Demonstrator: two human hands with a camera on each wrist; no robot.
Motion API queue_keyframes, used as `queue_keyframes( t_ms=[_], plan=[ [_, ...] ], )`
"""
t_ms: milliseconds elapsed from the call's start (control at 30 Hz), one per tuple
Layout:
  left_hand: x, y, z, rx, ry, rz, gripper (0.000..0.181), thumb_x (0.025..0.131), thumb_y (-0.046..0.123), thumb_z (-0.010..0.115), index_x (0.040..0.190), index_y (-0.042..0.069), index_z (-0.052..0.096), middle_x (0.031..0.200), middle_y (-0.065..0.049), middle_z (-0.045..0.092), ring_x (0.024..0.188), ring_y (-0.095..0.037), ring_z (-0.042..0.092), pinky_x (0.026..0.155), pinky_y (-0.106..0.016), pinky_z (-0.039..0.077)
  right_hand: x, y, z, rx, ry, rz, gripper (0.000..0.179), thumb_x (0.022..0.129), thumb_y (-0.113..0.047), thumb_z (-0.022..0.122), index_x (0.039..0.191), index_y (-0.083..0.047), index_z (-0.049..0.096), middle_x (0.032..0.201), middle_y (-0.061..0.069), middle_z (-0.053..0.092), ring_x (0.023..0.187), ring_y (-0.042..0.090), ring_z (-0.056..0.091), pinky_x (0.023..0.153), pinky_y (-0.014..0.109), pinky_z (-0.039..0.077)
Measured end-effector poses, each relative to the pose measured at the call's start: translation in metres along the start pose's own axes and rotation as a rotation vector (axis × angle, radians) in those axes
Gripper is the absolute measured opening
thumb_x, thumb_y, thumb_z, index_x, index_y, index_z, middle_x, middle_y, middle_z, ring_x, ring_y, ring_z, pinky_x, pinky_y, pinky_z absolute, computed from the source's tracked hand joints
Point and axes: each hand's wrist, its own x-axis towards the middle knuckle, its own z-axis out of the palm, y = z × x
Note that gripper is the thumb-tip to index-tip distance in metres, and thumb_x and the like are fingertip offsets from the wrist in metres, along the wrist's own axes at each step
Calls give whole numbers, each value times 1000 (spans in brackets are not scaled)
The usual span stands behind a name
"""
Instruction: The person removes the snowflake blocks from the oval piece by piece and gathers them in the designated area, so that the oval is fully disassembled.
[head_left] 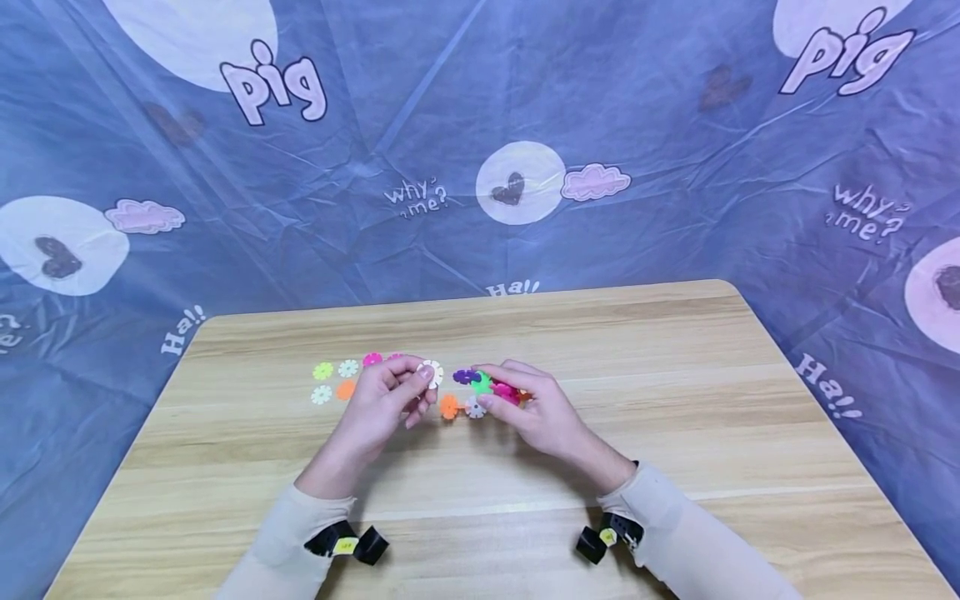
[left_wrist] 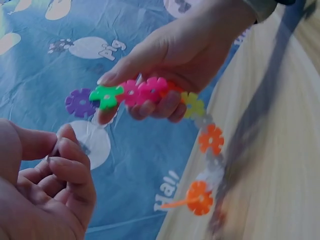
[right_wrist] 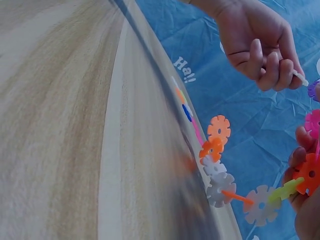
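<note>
My left hand (head_left: 382, 404) pinches a white snowflake disc (head_left: 435, 374) between thumb and fingertips; in the right wrist view the disc (right_wrist: 301, 78) appears edge-on. Facing it, my right hand (head_left: 540, 408) grips a chain of slotted snowflake discs around its pink and red-orange part. A purple disc (left_wrist: 80, 103) ends the chain nearest the left hand, joined to a green disc (left_wrist: 106, 97). The white disc is close to the purple one but apart from it. From the right hand's other side, yellow, clear and orange discs (right_wrist: 219, 128) hang in a curve. Fingers hide some links.
Loose discs lie on the wooden table (head_left: 480, 533) left of the hands: a yellow one (head_left: 322, 371), white ones (head_left: 348, 367), an orange one (head_left: 346, 390) and pink ones (head_left: 372, 360). The left hand partly covers this group. A blue printed cloth (head_left: 337, 167) hangs behind the table.
</note>
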Motion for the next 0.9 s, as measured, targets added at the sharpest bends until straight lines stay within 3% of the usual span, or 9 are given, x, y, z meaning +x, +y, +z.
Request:
queue_keyframes(
  t_ms=[267,400,633,900],
  plan=[
    [3,-4,-16,116,102,-31,19,110,6,58,114,-10,67,80,0,68,65,-9,58,51,-20,45,0,-1,0,-28,16,0,43,97,-14,79,139,-7,72,117,7,78,107,18,70,105,45,56],
    [2,-7,-25,205,128,-38,24,108,1,60,127,-10,67,86,-3,74,69,-9,64,53,-20,47,-1,0,0,-26,20,-9,43,97,-14,79,139,-7,72,117,6,78,105,15,69,102,40,57],
    [3,-15,-43,273,136,1,39,103,-7,63,142,-4,61,92,-11,77,73,-13,70,53,-21,48,-1,2,1,8,12,-31,44,97,-12,79,140,-6,71,94,1,68,83,10,56,75,28,53],
    [7,-21,-59,384,89,7,45,101,-10,62,145,-3,60,104,-28,74,77,-21,71,57,-26,55,-2,1,0,-24,23,3,44,97,-15,79,140,-10,72,121,5,79,109,17,70,105,43,56]
  ],
)
